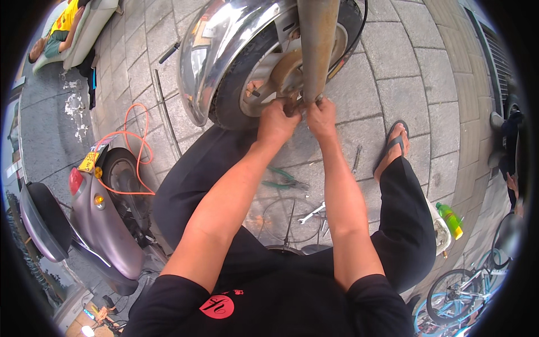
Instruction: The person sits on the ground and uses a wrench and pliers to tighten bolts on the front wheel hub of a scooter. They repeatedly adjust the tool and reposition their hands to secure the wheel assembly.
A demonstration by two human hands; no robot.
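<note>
In front of me stands a scooter wheel with a black tyre (231,92), under a shiny chrome mudguard (202,53). A thick, rust-stained metal tube (318,48) comes down in front of its hub (292,70). My left hand (277,122) is closed at the hub's lower edge, fingers bent around something I cannot make out. Beside it, my right hand (321,119) pinches at the tube's lower end, and what lies between its fingers is mostly hidden. The two hands are close together, thumbs toward each other.
Green-handled pliers (278,182), a wrench (312,213) and another wrench (356,159) lie on the paving between my legs. At left are an orange hose (147,140), a metal bar (164,106) and a parked purple scooter (109,230). A green bottle (449,220) lies at right.
</note>
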